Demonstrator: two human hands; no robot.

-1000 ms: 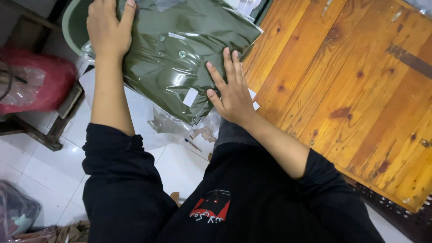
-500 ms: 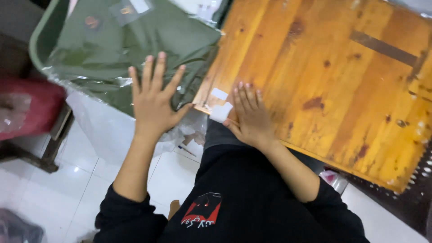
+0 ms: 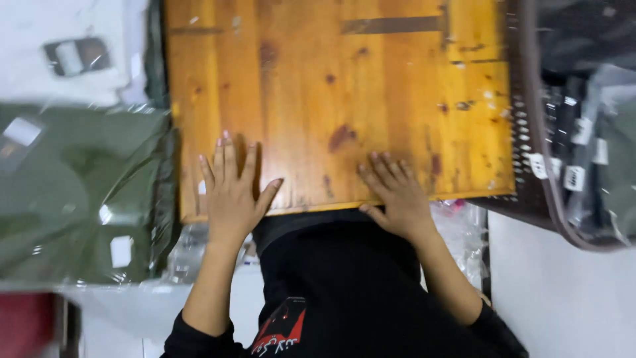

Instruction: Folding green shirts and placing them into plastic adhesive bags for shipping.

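Both hands, left hand [image 3: 232, 192] and right hand [image 3: 396, 193], rest flat with fingers spread on the wooden table [image 3: 344, 93], holding nothing; the green bagged garment [image 3: 79, 192] lies beside the left hand.

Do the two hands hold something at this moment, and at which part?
Nothing is held. The left hand and the right hand lie flat, fingers spread, on the near edge of the wooden table.
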